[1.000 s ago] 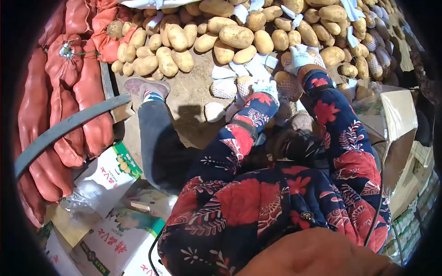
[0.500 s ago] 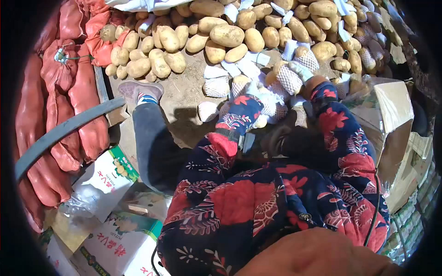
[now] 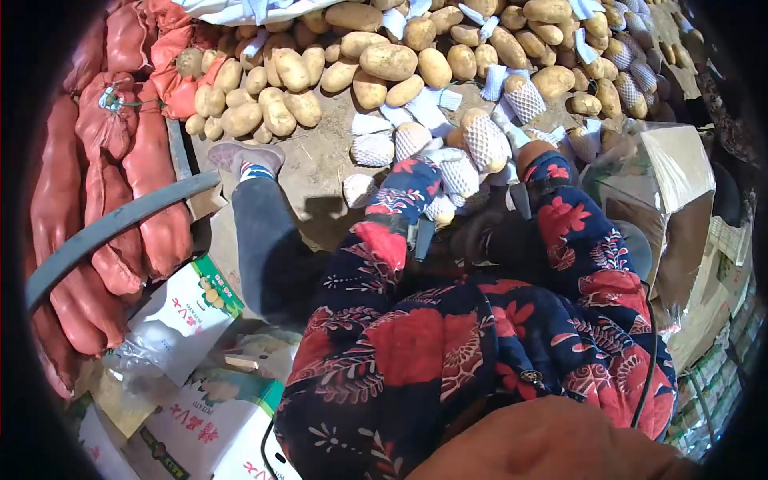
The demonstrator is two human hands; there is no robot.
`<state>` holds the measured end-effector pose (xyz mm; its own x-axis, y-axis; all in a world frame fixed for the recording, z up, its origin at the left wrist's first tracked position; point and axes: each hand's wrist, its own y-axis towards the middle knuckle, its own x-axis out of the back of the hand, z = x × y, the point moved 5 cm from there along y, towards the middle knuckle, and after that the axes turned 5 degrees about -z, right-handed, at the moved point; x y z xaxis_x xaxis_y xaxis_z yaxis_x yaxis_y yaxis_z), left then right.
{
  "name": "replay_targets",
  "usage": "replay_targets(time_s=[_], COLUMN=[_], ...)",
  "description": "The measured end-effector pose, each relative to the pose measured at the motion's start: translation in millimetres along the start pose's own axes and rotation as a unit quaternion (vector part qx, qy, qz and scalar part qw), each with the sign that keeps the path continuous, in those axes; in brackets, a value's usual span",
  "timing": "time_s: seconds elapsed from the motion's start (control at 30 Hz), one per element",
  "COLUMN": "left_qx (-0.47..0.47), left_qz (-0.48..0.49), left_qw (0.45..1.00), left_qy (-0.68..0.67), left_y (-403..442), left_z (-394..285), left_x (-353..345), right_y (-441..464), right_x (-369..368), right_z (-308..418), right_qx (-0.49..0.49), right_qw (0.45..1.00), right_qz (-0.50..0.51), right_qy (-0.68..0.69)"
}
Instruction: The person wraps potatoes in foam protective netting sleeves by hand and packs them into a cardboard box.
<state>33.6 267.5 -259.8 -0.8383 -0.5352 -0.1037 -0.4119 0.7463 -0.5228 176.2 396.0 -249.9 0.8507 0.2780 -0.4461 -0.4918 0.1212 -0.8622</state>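
My left hand [image 3: 442,153], in a pale glove, has its fingers against the lower left side of a potato in a white foam net [image 3: 486,142]. The fingertips are partly hidden among the netted potatoes. My right hand [image 3: 510,131], also gloved, is at the right side of that same potato, its fingers stretched out and pointing away from me. Another netted potato [image 3: 525,98] lies just beyond the right fingers. Below the left hand, a netted potato [image 3: 459,176] rests in a small cluster. More netted potatoes [image 3: 373,149] lie left of the left hand.
Bare potatoes [image 3: 389,62] are heaped along the far side, with loose white foam nets [image 3: 428,113] in front. Filled red mesh sacks [image 3: 140,172] and printed potato cartons [image 3: 178,316] lie left, beside a curved grey bar [image 3: 120,224]. An open cardboard box [image 3: 688,180] stands right.
Both hands have shifted slightly left, and the netted potato between them has moved left too. The right fingers now show more plainly beside it. The view has moved a little.
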Motion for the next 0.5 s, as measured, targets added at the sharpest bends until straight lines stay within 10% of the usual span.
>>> replay_targets(time_s=[0.43,0.5], left_qx=[-0.014,-0.082], left_qz=[0.075,0.081], left_qw=[0.990,0.993], left_qy=[-0.115,-0.032], left_y=[-45,-63], left_z=[-161,-189], left_x=[-8,-33], right_y=[-37,-94], right_x=[-47,-72], right_z=[-8,-11], right_qx=[0.184,-0.013], right_qw=[0.929,0.810], right_qz=[0.171,0.346], right_qy=[0.272,0.472])
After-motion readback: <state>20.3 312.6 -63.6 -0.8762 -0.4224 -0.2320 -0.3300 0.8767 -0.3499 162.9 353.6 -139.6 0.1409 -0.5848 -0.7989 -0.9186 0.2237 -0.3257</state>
